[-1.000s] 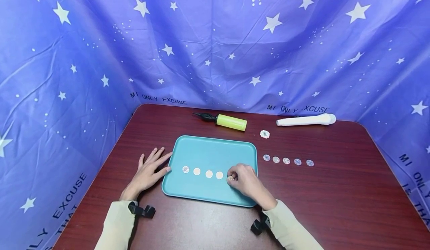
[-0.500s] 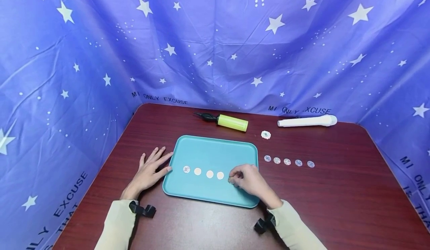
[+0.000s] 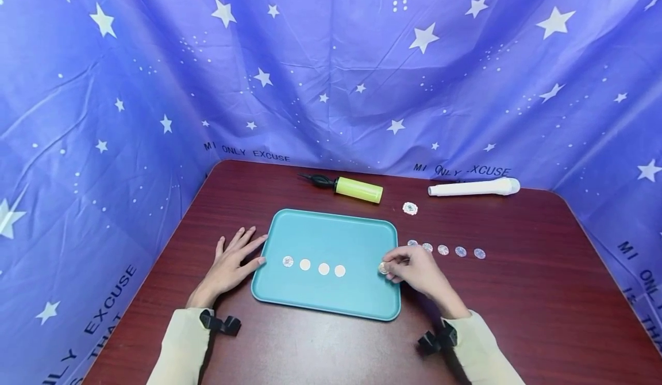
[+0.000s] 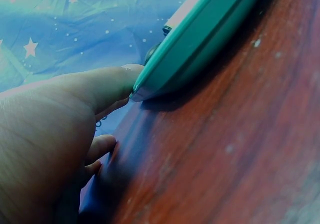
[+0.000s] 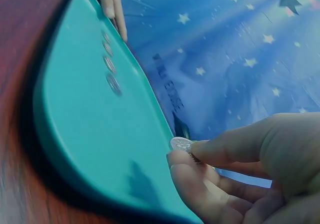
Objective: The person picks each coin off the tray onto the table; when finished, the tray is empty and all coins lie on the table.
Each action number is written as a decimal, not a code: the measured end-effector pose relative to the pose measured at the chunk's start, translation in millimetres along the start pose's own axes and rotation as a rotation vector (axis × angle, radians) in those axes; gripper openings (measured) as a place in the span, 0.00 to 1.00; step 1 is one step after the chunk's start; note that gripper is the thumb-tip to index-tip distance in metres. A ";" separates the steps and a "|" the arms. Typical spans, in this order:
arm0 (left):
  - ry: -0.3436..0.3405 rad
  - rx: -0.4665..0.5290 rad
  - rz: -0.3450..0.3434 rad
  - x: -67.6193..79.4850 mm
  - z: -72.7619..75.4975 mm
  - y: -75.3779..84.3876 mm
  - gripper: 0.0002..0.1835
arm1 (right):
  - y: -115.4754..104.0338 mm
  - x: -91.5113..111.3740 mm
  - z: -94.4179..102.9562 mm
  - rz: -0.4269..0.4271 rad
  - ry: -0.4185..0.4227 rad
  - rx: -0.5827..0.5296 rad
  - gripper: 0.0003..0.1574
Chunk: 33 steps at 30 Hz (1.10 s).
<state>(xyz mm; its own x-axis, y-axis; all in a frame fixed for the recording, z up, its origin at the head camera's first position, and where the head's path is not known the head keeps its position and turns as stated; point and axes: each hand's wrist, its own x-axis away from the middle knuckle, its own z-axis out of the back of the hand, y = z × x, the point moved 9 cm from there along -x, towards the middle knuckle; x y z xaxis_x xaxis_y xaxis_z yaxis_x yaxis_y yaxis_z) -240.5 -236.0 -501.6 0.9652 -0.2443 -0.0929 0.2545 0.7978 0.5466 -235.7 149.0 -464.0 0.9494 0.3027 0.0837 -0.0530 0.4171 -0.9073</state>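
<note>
That right hand [image 3: 420, 269] pinches a disc [image 5: 180, 143]; any slackening could drop it; the left hand [image 3: 229, 268], outspread, touches the tray [image 3: 331, 235].

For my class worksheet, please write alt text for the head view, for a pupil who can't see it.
A person's right hand pinches a small disc above the right end of a turquoise tray holding a row of four discs; the left hand touches the tray's left edge. Five more discs lie on the table to its right.
</note>
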 end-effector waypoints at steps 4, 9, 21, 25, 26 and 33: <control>0.002 0.001 0.003 -0.1 0.5 0.3 0.31 | 7.5 5.0 16.6 -0.016 0.030 -0.042 0.10; 0.002 0.005 0.007 -0.4 0.8 0.3 0.31 | 20.0 11.3 33.1 -0.046 0.073 -0.060 0.10; 0.000 -0.001 0.006 -0.3 -0.7 -0.5 0.31 | 46.8 24.4 50.9 -0.126 0.123 -0.024 0.11; -0.002 0.000 0.006 -0.9 -0.8 -0.6 0.31 | 52.2 24.6 51.9 -0.138 0.127 -0.011 0.12; -0.002 0.001 0.006 -1.0 -0.8 -0.7 0.31 | 53.3 24.7 52.1 -0.141 0.129 -0.008 0.12; 0.002 0.001 0.006 -0.2 -0.8 -1.2 0.31 | 55.8 24.0 52.4 -0.147 0.134 0.015 0.12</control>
<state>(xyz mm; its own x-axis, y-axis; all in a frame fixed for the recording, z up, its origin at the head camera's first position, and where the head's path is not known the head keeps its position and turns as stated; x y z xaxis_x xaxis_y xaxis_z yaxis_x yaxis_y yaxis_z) -241.0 -236.5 -502.9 0.9668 -0.2387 -0.0915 0.2490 0.7985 0.5480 -232.0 224.5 -491.0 0.9799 0.1215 0.1585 0.0856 0.4615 -0.8830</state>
